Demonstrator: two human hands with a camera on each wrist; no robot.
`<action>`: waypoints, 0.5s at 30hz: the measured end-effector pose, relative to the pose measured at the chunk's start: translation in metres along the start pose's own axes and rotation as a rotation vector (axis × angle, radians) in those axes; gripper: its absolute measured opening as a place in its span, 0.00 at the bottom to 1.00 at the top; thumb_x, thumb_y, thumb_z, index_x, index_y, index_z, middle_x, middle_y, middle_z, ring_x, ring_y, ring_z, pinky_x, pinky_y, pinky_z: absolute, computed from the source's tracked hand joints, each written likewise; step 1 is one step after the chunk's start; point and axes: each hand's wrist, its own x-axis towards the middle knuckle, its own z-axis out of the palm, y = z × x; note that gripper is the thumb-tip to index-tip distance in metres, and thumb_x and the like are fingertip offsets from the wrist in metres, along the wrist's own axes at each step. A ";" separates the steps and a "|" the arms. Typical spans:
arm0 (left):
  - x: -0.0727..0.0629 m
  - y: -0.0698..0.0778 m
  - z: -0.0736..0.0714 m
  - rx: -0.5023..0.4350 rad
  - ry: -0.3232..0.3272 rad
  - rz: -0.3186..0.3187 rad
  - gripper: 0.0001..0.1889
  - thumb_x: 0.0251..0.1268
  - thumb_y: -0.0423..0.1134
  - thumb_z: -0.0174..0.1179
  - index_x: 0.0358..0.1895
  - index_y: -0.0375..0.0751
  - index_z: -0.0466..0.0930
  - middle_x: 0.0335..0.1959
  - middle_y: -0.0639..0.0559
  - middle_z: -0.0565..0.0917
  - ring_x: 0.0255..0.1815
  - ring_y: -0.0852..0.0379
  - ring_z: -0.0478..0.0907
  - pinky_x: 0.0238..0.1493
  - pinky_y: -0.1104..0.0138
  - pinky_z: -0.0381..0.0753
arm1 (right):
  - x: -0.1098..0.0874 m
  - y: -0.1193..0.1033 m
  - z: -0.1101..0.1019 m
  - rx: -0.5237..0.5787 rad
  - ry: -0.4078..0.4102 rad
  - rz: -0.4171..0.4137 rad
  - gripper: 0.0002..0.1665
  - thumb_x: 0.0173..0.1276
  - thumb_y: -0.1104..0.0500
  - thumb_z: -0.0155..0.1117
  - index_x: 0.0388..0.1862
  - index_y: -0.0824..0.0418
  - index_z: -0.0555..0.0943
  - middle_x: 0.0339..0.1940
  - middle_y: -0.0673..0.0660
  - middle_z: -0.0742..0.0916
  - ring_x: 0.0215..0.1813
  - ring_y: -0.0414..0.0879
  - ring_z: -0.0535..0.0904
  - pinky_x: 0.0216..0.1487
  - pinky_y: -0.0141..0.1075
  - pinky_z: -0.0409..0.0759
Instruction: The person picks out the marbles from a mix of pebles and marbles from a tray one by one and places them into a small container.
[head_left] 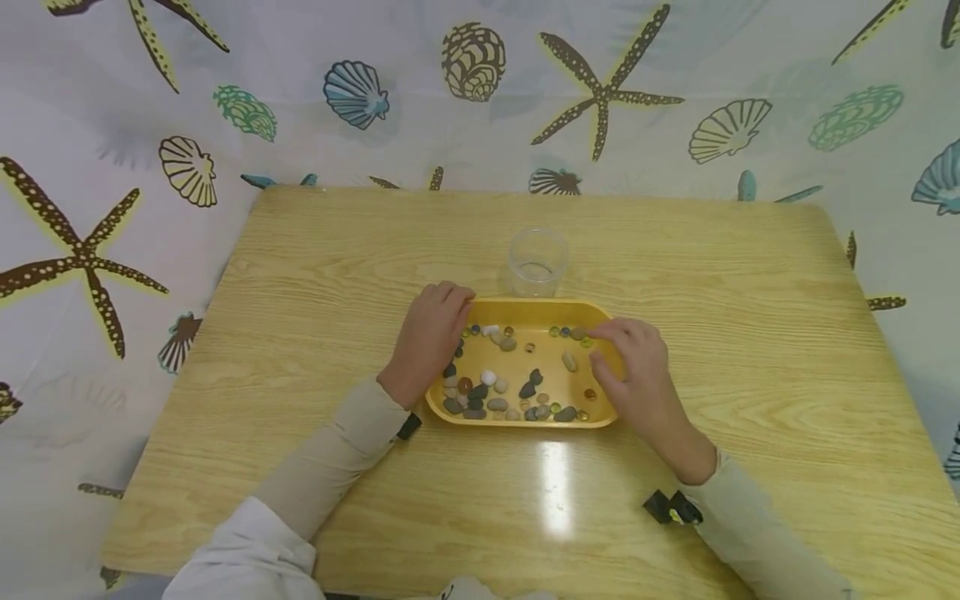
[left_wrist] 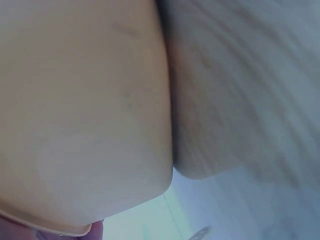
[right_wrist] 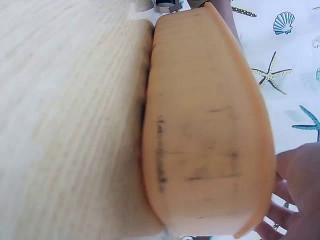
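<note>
A yellow tray (head_left: 525,423) holds pebbles and glass marbles, many gathered along its near side. My left hand (head_left: 431,337) grips the tray's left end, its fingers over the far left rim. In the left wrist view, the tray's outer wall (left_wrist: 85,110) hides most of that hand. Over the right end reaches my right hand (head_left: 637,371), thumb and fingers spread apart. Its fingertips are close to a brown pebble (head_left: 578,333) and a yellow-green marble (head_left: 587,342) by the far wall; contact is hard to tell. The right wrist view shows these fingers (right_wrist: 300,187) past the rim.
Just behind the tray stands a clear plastic cup (head_left: 538,262). Both rest on a wood-grain table (head_left: 360,242). A white cloth with starfish and shell prints (head_left: 600,92) hangs around the table's far and side edges.
</note>
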 end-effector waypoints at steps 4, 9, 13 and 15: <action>0.000 0.000 -0.001 0.006 0.021 0.018 0.09 0.67 0.36 0.55 0.48 0.39 0.77 0.41 0.50 0.77 0.39 0.54 0.71 0.41 0.66 0.73 | 0.004 -0.010 -0.002 -0.016 -0.111 -0.076 0.10 0.59 0.65 0.63 0.41 0.60 0.82 0.42 0.55 0.83 0.49 0.54 0.72 0.53 0.54 0.64; 0.000 0.001 -0.001 0.034 0.024 0.021 0.09 0.67 0.36 0.55 0.47 0.39 0.78 0.41 0.50 0.77 0.39 0.54 0.71 0.40 0.66 0.73 | 0.006 -0.024 -0.004 -0.058 -0.380 -0.094 0.09 0.60 0.62 0.66 0.41 0.59 0.82 0.40 0.51 0.83 0.45 0.46 0.76 0.44 0.41 0.76; 0.000 0.002 0.000 0.086 0.009 0.024 0.08 0.68 0.37 0.54 0.47 0.39 0.77 0.41 0.49 0.77 0.40 0.53 0.72 0.41 0.66 0.73 | 0.009 -0.029 -0.002 -0.131 -0.591 -0.068 0.07 0.62 0.59 0.65 0.39 0.59 0.82 0.37 0.49 0.83 0.39 0.42 0.77 0.38 0.37 0.78; 0.000 0.002 0.001 0.111 -0.002 0.028 0.09 0.69 0.37 0.54 0.47 0.39 0.76 0.41 0.49 0.76 0.41 0.53 0.72 0.42 0.66 0.73 | 0.011 -0.030 0.000 -0.161 -0.663 -0.063 0.07 0.62 0.59 0.65 0.38 0.59 0.82 0.35 0.49 0.83 0.36 0.41 0.77 0.38 0.37 0.77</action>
